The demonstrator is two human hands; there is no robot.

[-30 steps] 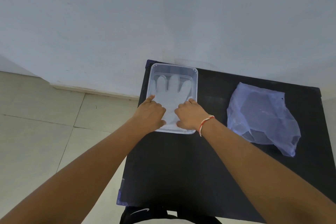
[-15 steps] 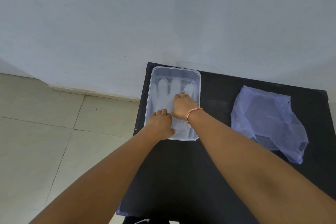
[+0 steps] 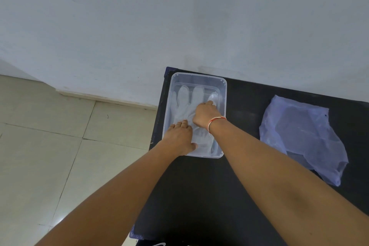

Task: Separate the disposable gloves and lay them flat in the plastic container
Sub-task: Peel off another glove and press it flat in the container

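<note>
A clear plastic container [image 3: 199,78] stands at the far left corner of the black table [image 3: 219,195]. A translucent white disposable glove [image 3: 184,99] lies flat inside it, fingers pointing to the far wall. My left hand [image 3: 179,138] rests palm down on the glove's cuff end at the container's near left. My right hand [image 3: 204,115], with a red and white thread at the wrist, presses on the glove's palm, fingertips at its rightmost finger. Neither hand grips anything.
A crumpled bluish plastic bag [image 3: 303,138] lies on the table's right side. The white wall [image 3: 179,16] rises directly behind the table. Tiled floor [image 3: 50,146] lies left of the table's left edge.
My right hand has slid from the glove's cuff end toward the far right, up to the glove's fingers. My left hand has stayed near the cuff, now flatter.
</note>
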